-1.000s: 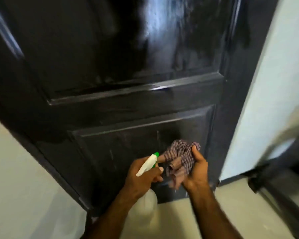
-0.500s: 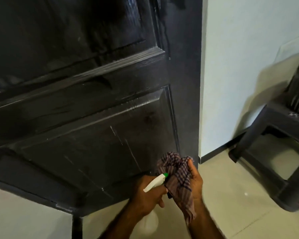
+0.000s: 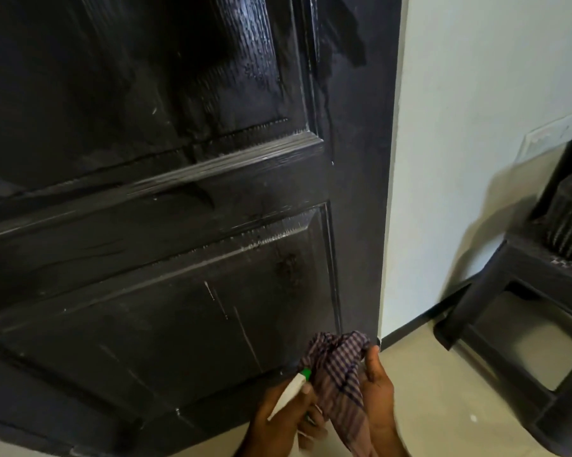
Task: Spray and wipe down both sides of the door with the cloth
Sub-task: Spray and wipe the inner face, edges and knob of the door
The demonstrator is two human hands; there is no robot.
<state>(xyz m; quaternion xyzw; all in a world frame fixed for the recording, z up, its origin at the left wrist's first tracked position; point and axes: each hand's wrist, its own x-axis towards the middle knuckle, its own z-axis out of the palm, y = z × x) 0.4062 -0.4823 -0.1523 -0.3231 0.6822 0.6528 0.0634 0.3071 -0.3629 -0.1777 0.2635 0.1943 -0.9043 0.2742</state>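
The left hand (image 3: pixel 279 420) grips a spray bottle (image 3: pixel 291 392), fingers curled round its white head; the green nozzle points toward the door (image 3: pixel 166 245). The right hand (image 3: pixel 378 394) holds a checked cloth (image 3: pixel 339 374), bunched against the door's lower right corner, just above the floor (image 3: pixel 442 417). A dark stool (image 3: pixel 522 311) stands near the wall (image 3: pixel 475 127).

One black door (image 3: pixel 179 225) with two recessed panels in view. One checked cloth (image 3: pixel 339 374). One spray bottle (image 3: pixel 289 395) with a white head and green nozzle tip. Two hands: left hand (image 3: pixel 278 420), right hand (image 3: pixel 378 389). One dark plastic chair (image 3: pixel 525 291) on the floor.
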